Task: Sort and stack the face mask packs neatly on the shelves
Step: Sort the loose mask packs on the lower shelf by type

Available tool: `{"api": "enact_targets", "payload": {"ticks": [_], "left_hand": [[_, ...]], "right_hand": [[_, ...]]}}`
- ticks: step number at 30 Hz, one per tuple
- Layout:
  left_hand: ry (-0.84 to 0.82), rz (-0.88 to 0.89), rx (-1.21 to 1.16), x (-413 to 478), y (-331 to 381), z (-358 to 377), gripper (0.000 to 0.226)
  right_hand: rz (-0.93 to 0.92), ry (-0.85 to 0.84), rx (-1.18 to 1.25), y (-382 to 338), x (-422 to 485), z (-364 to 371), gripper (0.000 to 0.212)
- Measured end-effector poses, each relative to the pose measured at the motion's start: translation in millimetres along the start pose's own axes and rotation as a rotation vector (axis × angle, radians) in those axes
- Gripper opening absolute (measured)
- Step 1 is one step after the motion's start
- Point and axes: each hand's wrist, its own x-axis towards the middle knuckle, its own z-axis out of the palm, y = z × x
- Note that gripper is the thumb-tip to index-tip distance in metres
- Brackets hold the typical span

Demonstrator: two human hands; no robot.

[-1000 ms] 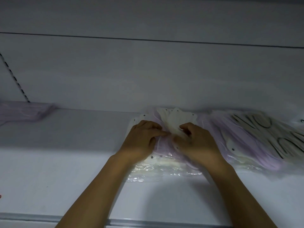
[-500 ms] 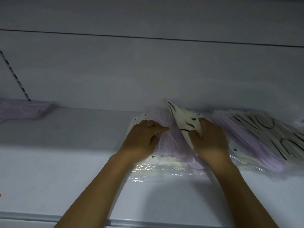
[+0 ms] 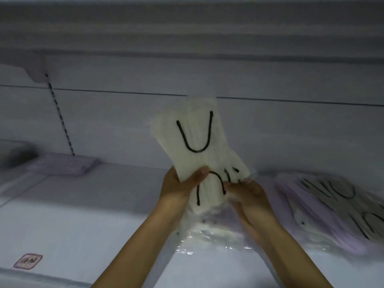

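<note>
A cream mask pack with black ear loops [image 3: 195, 142] stands upright above the shelf, in clear wrap. My left hand [image 3: 180, 186] grips its lower left edge, thumb across the front. My right hand [image 3: 249, 196] pinches its lower right corner. Under my hands lies a pile of lilac and cream packs [image 3: 216, 227] in crinkled plastic. A second, slanting pile of lilac packs topped by one with black loops [image 3: 324, 206] lies to the right. A lone lilac pack [image 3: 62, 164] rests at the back left.
The white shelf [image 3: 83, 215] runs left to right, with a back wall panel behind. A slotted upright rail [image 3: 60, 115] climbs the wall at left. A small pink label [image 3: 28, 261] sits by the front edge. Another shelf overhangs above.
The cream pack with black loops has come up off the pile and now stands upright in both hands. My left hand left the pile and took the pack's edge. The view shifted upward.
</note>
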Motion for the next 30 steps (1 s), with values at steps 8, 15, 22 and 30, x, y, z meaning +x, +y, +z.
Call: {"api": "enact_targets", "payload": {"ticks": [8,15,22,30], "left_hand": [[-0.003,0.131,0.49,-25.8,38.4,-94.6,0.023],[0.149,0.17,0.442,-32.0,52.9,-167.8,0.068],[0.151,0.19,0.339,-30.9,49.6,-189.5,0.057],[-0.035,0.034,0.394,-30.1,40.1,-218.0,0.058]], "right_hand": [[-0.157,-0.241,0.054,-39.3,-0.2,78.9,0.063],[-0.228,-0.175,0.121,-35.7,-10.5,191.3,0.027],[-0.128,-0.162,0.14,-23.6,-17.2,226.3,0.029],[-0.019,-0.248,-0.01,-3.7,-22.0,230.3,0.027]]}}
